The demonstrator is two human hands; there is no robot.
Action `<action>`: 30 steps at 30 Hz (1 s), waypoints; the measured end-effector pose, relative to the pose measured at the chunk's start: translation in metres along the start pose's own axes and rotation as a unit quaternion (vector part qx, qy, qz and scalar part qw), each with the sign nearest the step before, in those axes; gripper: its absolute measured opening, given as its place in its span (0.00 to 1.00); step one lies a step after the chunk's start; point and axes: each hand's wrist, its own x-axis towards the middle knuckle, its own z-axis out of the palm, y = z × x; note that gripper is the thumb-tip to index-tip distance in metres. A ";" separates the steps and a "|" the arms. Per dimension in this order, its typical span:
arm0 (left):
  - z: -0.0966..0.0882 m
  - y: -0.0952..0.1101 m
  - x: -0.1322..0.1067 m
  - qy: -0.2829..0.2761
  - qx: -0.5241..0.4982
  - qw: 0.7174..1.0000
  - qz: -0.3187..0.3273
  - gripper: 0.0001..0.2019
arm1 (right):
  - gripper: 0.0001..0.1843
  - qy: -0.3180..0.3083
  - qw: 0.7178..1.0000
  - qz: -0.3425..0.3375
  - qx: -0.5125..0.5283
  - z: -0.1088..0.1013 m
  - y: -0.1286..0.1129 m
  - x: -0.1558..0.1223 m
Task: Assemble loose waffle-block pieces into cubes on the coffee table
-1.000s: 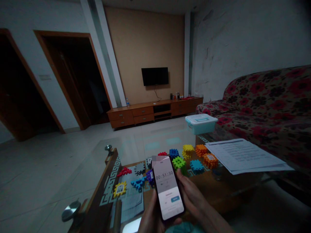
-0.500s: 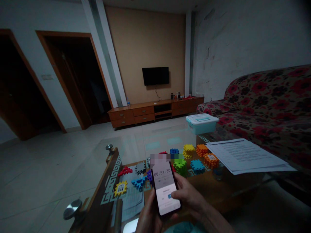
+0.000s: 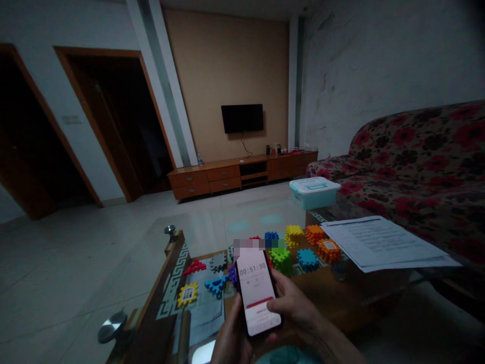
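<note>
A lit smartphone (image 3: 258,288) is held upright between both hands, its screen reading 00:51:30 above a red bar. My left hand (image 3: 234,336) is wrapped round its lower left side. On the right side, my right hand (image 3: 297,306) grips the phone, with the thumb over the lower part of the screen. Behind it on the glass table lie colourful interlocking toy pieces: a yellow piece with a window (image 3: 188,294), a blue triangular piece (image 3: 216,285), a green stack (image 3: 280,260), a light blue stack (image 3: 308,260) and an orange stack (image 3: 329,251). The phone hides some pieces.
Printed papers (image 3: 386,242) lie on the table's right side. A teal box with a white lid (image 3: 315,193) stands at the far edge. Beyond are a flowered sofa (image 3: 428,156), a wooden TV cabinet (image 3: 227,178) and a wall television (image 3: 242,119).
The phone's screen has changed: the grey dimmed area and the small blue button are gone, and a red bar now shows. My hands have hardly moved.
</note>
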 end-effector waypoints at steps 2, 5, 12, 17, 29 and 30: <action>0.000 0.000 0.000 -0.005 -0.004 1.000 -0.002 0.31 | 0.36 0.001 1.000 0.010 0.003 -0.001 0.001 0.000; -0.001 -0.001 0.001 -0.007 -0.001 1.000 0.001 0.30 | 0.36 -0.005 1.000 0.011 0.014 -0.001 0.001 0.000; -0.004 -0.001 0.001 -0.017 0.030 0.999 0.007 0.28 | 0.30 0.040 0.999 0.019 0.004 0.002 -0.001 -0.001; -0.005 -0.002 0.003 -0.020 0.046 0.998 -0.026 0.33 | 0.30 0.081 0.997 -0.010 0.019 -0.001 0.005 0.001; -0.008 -0.011 0.007 -0.062 0.147 0.987 -0.006 0.33 | 0.25 0.190 0.976 -0.068 0.081 -0.004 0.002 0.005; -0.009 -0.012 0.008 -0.059 0.148 0.987 -0.005 0.34 | 0.24 0.194 0.975 -0.067 0.089 -0.003 0.003 0.005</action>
